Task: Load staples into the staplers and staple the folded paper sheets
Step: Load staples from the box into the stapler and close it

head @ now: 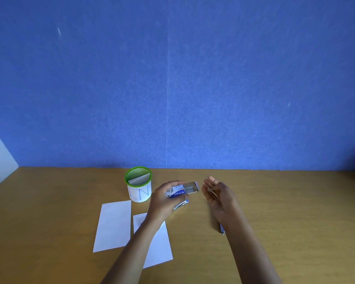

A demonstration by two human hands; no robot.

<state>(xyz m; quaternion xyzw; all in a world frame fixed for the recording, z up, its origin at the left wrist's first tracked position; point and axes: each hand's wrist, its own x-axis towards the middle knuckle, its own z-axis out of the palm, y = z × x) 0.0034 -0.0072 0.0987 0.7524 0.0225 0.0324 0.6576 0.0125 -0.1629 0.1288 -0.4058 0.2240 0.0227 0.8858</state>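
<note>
left hand (pixel 164 198) mid-frame grips staple box (pixel 177 193), tray slid out, grey staple strips (pixel 190 188) inside. right hand (pixel 219 194) beside box, palm up, fingers relaxed. green mesh cup (pixel 138 187) left of box holds folded paper (pixel 138 178).

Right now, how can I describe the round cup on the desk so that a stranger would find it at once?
On the wooden desk, close to the blue wall, stands a mesh cup, just behind the left white sheet. It alone stands upright: green rim, white label with blue letters, folded paper inside.
</note>
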